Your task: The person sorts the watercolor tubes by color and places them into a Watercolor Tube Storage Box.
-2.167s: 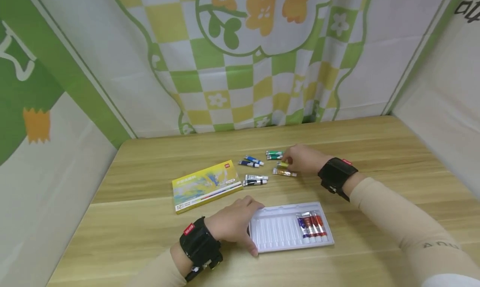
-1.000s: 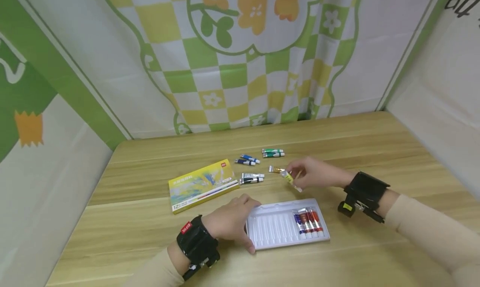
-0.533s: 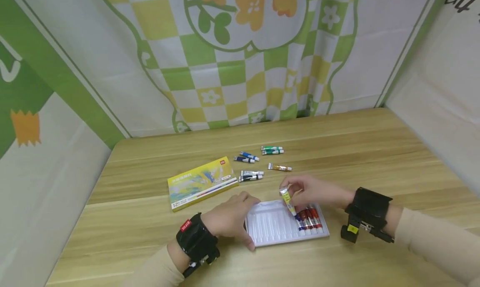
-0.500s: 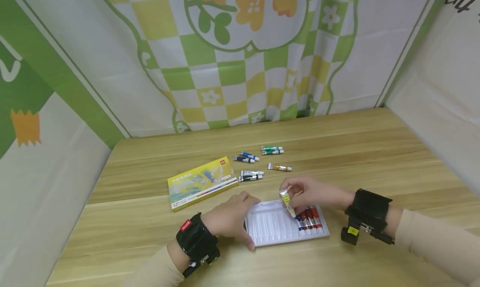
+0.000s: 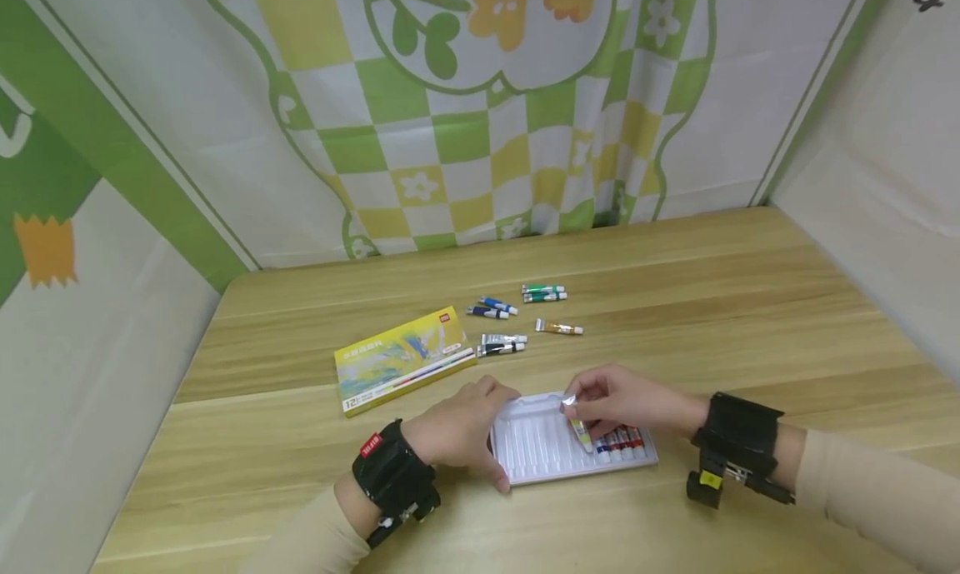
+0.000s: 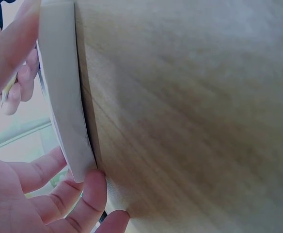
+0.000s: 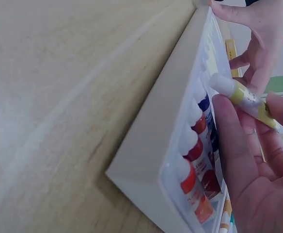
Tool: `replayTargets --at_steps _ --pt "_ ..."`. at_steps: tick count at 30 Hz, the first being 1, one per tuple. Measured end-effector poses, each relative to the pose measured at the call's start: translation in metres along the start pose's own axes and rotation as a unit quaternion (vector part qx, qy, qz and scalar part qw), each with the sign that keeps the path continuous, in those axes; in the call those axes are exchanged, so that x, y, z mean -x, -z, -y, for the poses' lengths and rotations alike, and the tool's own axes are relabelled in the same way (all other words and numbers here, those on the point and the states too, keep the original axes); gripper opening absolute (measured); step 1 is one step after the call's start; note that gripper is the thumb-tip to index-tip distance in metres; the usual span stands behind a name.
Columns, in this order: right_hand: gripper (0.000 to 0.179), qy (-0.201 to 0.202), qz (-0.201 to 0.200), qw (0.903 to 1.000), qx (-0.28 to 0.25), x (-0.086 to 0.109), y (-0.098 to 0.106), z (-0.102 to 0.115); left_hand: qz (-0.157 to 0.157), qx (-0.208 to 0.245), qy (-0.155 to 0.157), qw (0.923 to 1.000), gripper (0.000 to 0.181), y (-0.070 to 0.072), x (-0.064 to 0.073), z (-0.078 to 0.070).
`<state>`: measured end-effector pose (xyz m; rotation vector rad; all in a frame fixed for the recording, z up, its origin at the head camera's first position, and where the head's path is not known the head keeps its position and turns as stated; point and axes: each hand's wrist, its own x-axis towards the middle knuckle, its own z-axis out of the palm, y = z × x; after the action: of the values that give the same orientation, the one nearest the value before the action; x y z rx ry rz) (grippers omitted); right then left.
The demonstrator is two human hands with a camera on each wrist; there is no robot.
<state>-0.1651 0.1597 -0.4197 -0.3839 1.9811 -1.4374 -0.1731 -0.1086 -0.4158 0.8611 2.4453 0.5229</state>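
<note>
A white plastic tray [image 5: 517, 453] with narrow slots lies on the table. My left hand [image 5: 461, 424] grips its left end, thumb at the near edge and fingers at the far edge; the left wrist view has fingertips against the tray wall [image 6: 64, 92]. Over the tray, my right hand [image 5: 626, 399] pinches a yellow paint tube [image 5: 580, 432] between thumb and fingers, its white cap [image 7: 222, 85] pointing down toward the slots. To the right of it, purple, red and orange paint tubes [image 7: 195, 187] sit side by side in the tray, partly hidden by the right hand in the head view.
Behind the tray lie an ochre tube [image 5: 559, 328], green tubes [image 5: 544, 297], blue tubes [image 5: 488, 312], and a silver tube [image 5: 504, 339] beside a black one [image 5: 501, 349]. A yellow paint box [image 5: 405, 361] is at the left. A patterned curtain [image 5: 465, 141] hangs behind the table.
My right hand has picked the yellow paint tube up from beside the ochre one and brought it toward me, lowering it over the tray. My left hand keeps its grip on the tray.
</note>
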Motion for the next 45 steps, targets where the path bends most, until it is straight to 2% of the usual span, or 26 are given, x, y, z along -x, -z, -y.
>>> replayTargets --at_steps 10,15,21,25,28,32,41,43,45 --pt "0.017 0.025 -0.019 0.9985 0.046 0.005 -0.005 -0.001 -0.004 0.0 -0.007 1.0 0.106 0.0 0.0 0.0" --pt "0.016 0.057 -0.038 0.9911 0.114 0.006 -0.007 0.0 -0.004 -0.002 -0.004 1.0 0.106 -0.001 -0.001 0.002" --pt "0.019 0.106 -0.074 0.9605 0.246 0.007 -0.012 0.003 -0.001 -0.001 -0.002 1.0 0.105 -0.001 -0.001 0.0" --pt "0.02 0.108 -0.1 0.9365 0.319 0.009 -0.011 0.006 0.0 -0.001 -0.003 1.0 0.105 -0.001 -0.001 0.0" --pt "0.022 0.112 -0.104 0.9218 0.356 0.009 -0.009 0.007 0.003 -0.002 0.003 1.0 0.106 0.0 -0.001 0.0" --pt "0.027 0.128 -0.095 0.9108 0.381 0.009 -0.006 0.006 0.002 -0.001 -0.001 1.0 0.106 0.001 -0.001 0.0" --pt "0.027 0.14 -0.088 0.8934 0.418 0.01 -0.003 0.004 -0.005 0.0 -0.009 1.0 0.105 0.001 0.0 -0.001" --pt "0.025 0.15 -0.079 0.8907 0.422 0.009 -0.002 0.005 -0.004 -0.002 -0.009 1.0 0.105 0.001 0.0 -0.001" --pt "0.022 0.17 -0.058 0.8815 0.437 0.008 -0.002 0.006 -0.002 -0.004 -0.008 1.0 0.106 0.001 0.0 -0.001"
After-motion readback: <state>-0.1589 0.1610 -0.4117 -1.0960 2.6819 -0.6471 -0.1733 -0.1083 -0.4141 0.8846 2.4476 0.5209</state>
